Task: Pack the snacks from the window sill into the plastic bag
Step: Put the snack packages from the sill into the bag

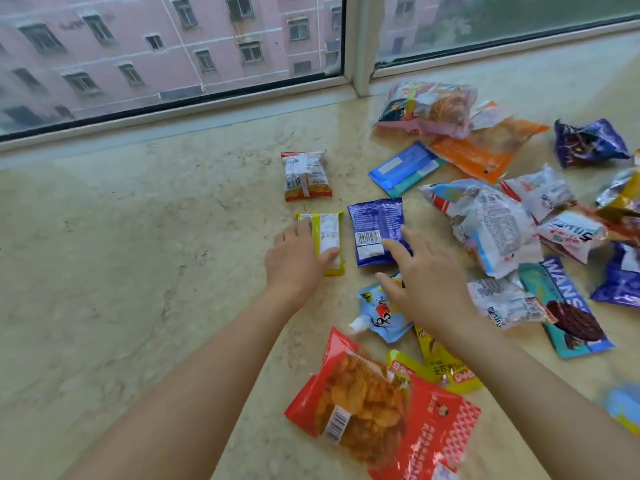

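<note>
Several snack packets lie spread over the marble window sill (138, 237). My left hand (294, 261) lies flat on a small yellow packet (327, 230), its thumb across the packet's lower half. My right hand (420, 282) is spread, fingertips touching the lower right part of a dark blue packet (375, 226). A small red and white packet (304, 174) lies just beyond them. Under my right wrist sits a light blue spouted pouch (377, 313). A clear bag stuffed with snacks (429, 109) lies near the window frame; whether it is the plastic bag I cannot tell.
A big red crisp bag (374, 407) lies nearest me, a yellow packet (440, 368) behind it. To the right lie a blue flat packet (405, 168), an orange packet (481, 150), purple wrappers (588, 142) and white packets (491, 223). The window glass (173, 46) runs along the far edge.
</note>
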The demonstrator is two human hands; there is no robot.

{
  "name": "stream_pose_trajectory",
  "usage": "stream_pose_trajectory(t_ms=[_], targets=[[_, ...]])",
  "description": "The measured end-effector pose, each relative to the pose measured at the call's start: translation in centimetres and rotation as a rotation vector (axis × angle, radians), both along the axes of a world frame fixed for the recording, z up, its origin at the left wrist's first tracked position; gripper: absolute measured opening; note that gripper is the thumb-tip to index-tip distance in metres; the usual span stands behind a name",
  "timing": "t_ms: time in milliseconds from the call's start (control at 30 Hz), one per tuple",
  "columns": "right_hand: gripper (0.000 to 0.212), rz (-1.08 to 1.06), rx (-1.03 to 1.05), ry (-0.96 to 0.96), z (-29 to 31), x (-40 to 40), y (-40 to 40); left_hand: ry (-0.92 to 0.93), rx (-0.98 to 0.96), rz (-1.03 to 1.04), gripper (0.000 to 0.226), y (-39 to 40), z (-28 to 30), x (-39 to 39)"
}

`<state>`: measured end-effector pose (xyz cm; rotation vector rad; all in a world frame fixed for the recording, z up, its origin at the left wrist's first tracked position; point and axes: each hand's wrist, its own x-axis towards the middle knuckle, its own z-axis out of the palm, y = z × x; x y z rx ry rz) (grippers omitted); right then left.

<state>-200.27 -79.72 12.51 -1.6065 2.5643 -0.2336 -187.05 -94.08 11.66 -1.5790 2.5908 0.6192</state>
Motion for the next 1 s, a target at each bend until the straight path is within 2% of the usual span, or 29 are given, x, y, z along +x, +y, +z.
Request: stream_pose_trajectory(t_ms=[133, 233, 333, 367, 433, 500, 567, 767, 900, 1000], targets=[[0.068, -0.101, 0.070, -0.106, -0.4, -0.6, -2.9, 0.202, 0.081, 0.109, 0.084, -0.2, -0.4, -1.3], [0.081, -0.280, 0.026, -0.306, -0.4, -1.0, -4.7, 0.330, 0.162, 0.225, 0.099, -0.8, -0.6, -2.0], [0.090, -0.407, -0.073, -0.430, -0.7, -1.0, -6.1, 0.356, 0.316, 0.366, 0.107, -1.4, -0.6, -2.4], [0.093, -0.437, -0.102, -0.467, -0.9, -1.0, -6.4, 0.368, 0.374, 0.402, 0.101, -1.5, -0.6, -2.4], [0.091, -0.512, -0.168, -0.592, -1.1, -1.0, -6.8, 0.390, 0.438, 0.416, 0.073, -1.5, -0.4, -2.2], [0.078, -0.569, -0.240, -0.763, -0.8, -0.9, -6.8, 0.419, 0.443, 0.375, 0.045, -1.6, 0.1, -1.8], [0.071, -0.582, -0.279, -0.899, -0.3, -0.6, -6.6, 0.495, 0.467, 0.370, 0.031, -2.0, 0.6, -0.8], [0.080, -0.542, -0.280, -1.190, 1.8, 2.1, -6.6, 0.645, 0.679, 0.457, 0.041, -2.8, 2.0, 4.8], [0.072, -0.446, -0.337, -1.350, 3.5, 6.1, -6.6, 0.779, 0.689, 0.451, 0.038, -3.2, 4.5, 10.1], [0.069, -0.353, -0.362, -1.346, 5.2, 9.8, -7.3, 0.815, 0.644, 0.421, 0.041, -3.8, 6.7, 15.2]])
